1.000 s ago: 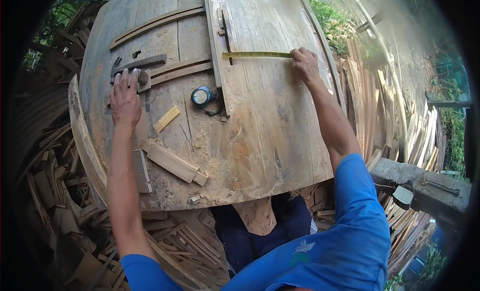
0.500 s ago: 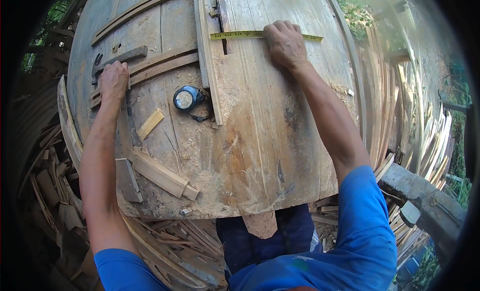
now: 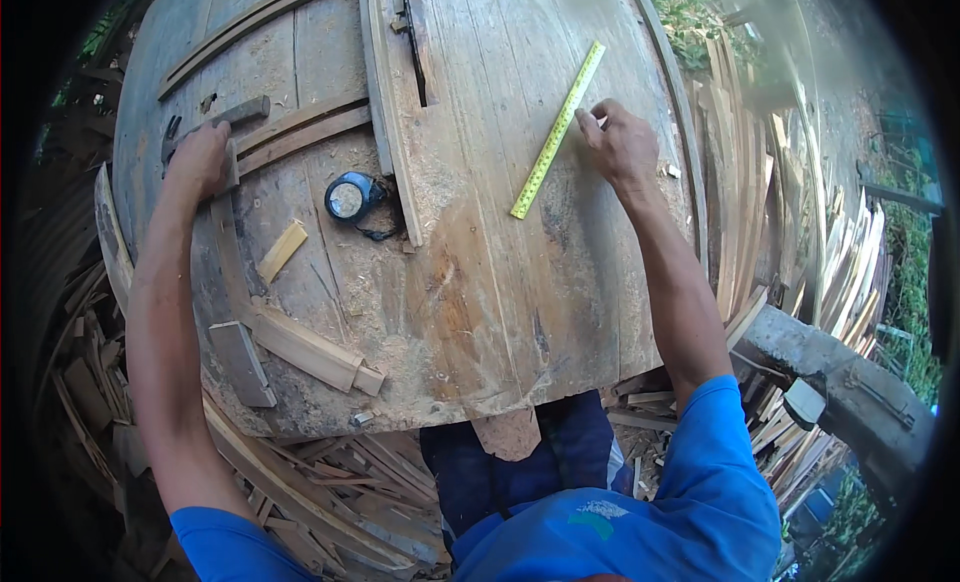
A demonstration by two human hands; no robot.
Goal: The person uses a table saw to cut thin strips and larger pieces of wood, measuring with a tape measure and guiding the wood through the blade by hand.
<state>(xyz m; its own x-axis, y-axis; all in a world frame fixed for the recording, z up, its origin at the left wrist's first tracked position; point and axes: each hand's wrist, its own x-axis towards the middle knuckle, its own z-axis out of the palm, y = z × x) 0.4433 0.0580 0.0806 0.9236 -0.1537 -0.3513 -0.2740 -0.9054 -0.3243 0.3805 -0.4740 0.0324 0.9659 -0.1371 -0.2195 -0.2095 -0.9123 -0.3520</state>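
Observation:
A yellow measuring strip (image 3: 556,132) lies slanted on a wide wooden board (image 3: 510,252) on the workbench. My right hand (image 3: 618,142) rests beside its upper half, fingertips touching its edge. My left hand (image 3: 198,159) lies flat on the bench top at the far left, over a dark tool handle (image 3: 235,114) and thin wooden slats (image 3: 300,132). Between the hands sits a blue round tape measure case (image 3: 348,198).
Short offcut blocks (image 3: 300,347) and a small pale chip (image 3: 281,251) lie on the bench's near left. Piles of wood strips (image 3: 780,242) surround the bench on the right and below (image 3: 330,492). A dark metal beam (image 3: 850,392) stands at the lower right.
The yellow strip has swung from lying crosswise to a slanted line. My right hand moved right, off the strip to its edge. The left hand stayed on the bench's left side.

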